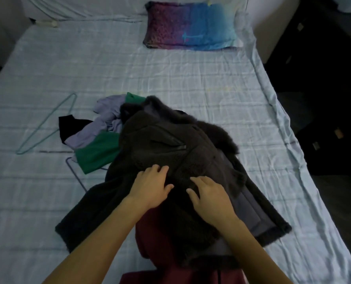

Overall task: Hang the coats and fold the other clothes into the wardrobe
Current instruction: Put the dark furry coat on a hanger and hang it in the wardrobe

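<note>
A dark fuzzy coat (pixel 170 144) with a grey lining lies spread on the bed, over a maroon garment (pixel 156 242) at the near edge. My left hand (pixel 152 186) and my right hand (pixel 210 198) both rest on the coat's middle with fingers spread and nearly straight, holding nothing. Left of the coat lies a heap with a lilac garment (pixel 107 117), a green one (pixel 97 151) and a black piece (pixel 67 125). A pale wire hanger (pixel 47 125) lies on the sheet at the left. A second hanger (pixel 76 174) pokes out from under the green garment.
The bed (pixel 170 68) has a pale blue checked sheet. A purple and blue pillow (pixel 191 27) sits at its far end. Dark furniture with drawers (pixel 324 78) stands along the right side of the bed.
</note>
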